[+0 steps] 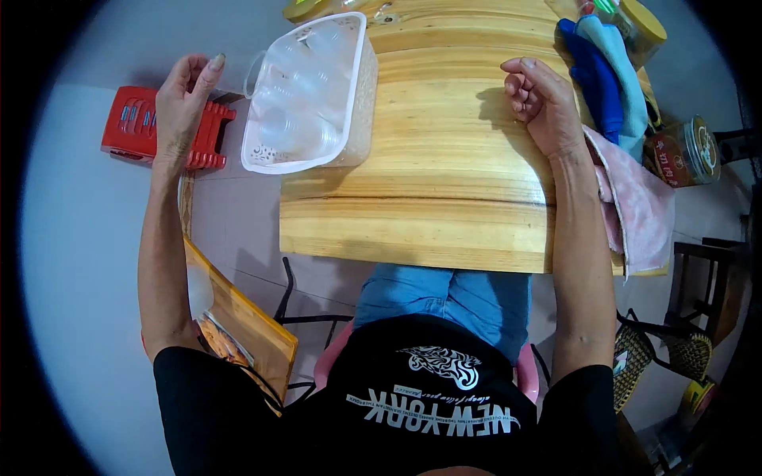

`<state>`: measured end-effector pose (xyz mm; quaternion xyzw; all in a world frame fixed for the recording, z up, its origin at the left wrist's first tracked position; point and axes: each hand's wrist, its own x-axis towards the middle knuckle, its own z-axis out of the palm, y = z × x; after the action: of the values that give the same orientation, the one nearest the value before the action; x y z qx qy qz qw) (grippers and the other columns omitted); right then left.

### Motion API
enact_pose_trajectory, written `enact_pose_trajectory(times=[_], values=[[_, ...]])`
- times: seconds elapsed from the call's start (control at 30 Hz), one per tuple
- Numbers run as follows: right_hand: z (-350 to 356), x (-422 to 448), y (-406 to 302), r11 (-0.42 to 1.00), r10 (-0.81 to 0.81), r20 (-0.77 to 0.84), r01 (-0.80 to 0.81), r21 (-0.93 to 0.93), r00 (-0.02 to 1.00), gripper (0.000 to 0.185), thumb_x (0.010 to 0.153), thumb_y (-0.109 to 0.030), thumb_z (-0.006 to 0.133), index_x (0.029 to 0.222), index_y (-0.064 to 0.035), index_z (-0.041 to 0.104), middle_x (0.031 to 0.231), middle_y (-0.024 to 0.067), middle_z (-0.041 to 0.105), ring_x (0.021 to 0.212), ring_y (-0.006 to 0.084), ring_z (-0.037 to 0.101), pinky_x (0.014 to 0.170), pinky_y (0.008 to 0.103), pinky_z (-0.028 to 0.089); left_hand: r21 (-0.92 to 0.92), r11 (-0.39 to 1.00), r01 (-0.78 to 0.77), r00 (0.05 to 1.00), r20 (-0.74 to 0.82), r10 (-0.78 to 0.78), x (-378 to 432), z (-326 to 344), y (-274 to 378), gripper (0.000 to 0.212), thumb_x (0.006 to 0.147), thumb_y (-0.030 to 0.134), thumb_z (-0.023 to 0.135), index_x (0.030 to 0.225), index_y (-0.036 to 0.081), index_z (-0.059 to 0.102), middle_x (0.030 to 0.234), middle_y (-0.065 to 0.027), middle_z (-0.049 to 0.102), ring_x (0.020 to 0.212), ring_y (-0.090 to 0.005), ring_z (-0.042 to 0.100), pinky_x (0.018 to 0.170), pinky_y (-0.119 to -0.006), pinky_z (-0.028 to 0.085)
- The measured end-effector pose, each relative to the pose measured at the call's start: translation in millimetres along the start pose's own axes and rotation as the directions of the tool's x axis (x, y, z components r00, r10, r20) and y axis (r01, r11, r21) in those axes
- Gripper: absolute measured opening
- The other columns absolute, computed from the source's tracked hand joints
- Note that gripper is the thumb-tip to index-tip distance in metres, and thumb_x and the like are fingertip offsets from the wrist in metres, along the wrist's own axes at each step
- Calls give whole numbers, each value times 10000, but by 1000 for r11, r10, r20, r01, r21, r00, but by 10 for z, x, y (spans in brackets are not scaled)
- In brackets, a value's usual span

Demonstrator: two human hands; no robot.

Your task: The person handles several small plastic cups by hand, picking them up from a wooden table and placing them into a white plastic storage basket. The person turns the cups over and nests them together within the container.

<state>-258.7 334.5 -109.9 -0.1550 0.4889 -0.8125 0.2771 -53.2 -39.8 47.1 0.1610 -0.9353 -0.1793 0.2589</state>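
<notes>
My left hand [189, 98] is raised with nothing in it, left of a white plastic basket [355, 89] and over a red plastic stool [134, 122]. Several clear plastic cups [292, 128] lie in the basket, which sits at the left side of the wooden table [440, 220]. Above the table's right part, my right hand [539, 98] has its fingers loosely curled and holds nothing. A dark blue cloth [598, 89] and a light blue cloth [625, 89] lie to its right, and a pink cloth [643, 214] hangs near the table's right edge under my forearm.
A clear jar with a printed label [684, 152] lies at the right, and a yellow-lidded jar [643, 24] stands farther back. Another yellow lid [303, 9] shows behind the basket. At lower left is a wooden surface [256, 303]; at lower right are a dark wooden stool [708, 285] and woven baskets [634, 363].
</notes>
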Motion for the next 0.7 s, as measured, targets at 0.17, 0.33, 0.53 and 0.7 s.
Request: enact_pose_trajectory(times=[0.17,0.33,0.53,0.7], values=[[23,-17,-13,1000,-17,-2,16,-13,1000,239,894,-287,640,942,-55,668,725,-2,620,575,44,509,494,169,361,35,999,-15,999,32,14,-68,46,-78,451,890,447,664,978,7,618,839,-38,615,794,-106,546,736,-236,460],[26,-17,-19,1000,-8,-2,8,-13,1000,246,892,-295,645,947,-55,666,725,-1,623,579,43,510,489,170,366,45,999,-5,999,45,3,-135,96,-68,464,899,449,647,1031,4,627,872,-68,650,817,-127,585,757,-263,488],[30,-18,-13,1000,-17,-22,16,-21,1000,246,890,-299,650,947,-60,662,718,-7,624,576,35,515,484,162,372,34,998,-57,998,8,57,-130,116,13,448,930,419,613,1108,8,619,916,-86,667,846,-146,605,779,-282,502],[44,-36,-41,999,20,-21,-20,-28,1000,232,894,-297,645,947,-72,666,710,-16,620,556,27,509,477,156,374,2,997,-76,997,-26,76,-38,93,152,372,952,351,605,1097,8,616,947,-71,660,881,-139,598,792,-277,493]])
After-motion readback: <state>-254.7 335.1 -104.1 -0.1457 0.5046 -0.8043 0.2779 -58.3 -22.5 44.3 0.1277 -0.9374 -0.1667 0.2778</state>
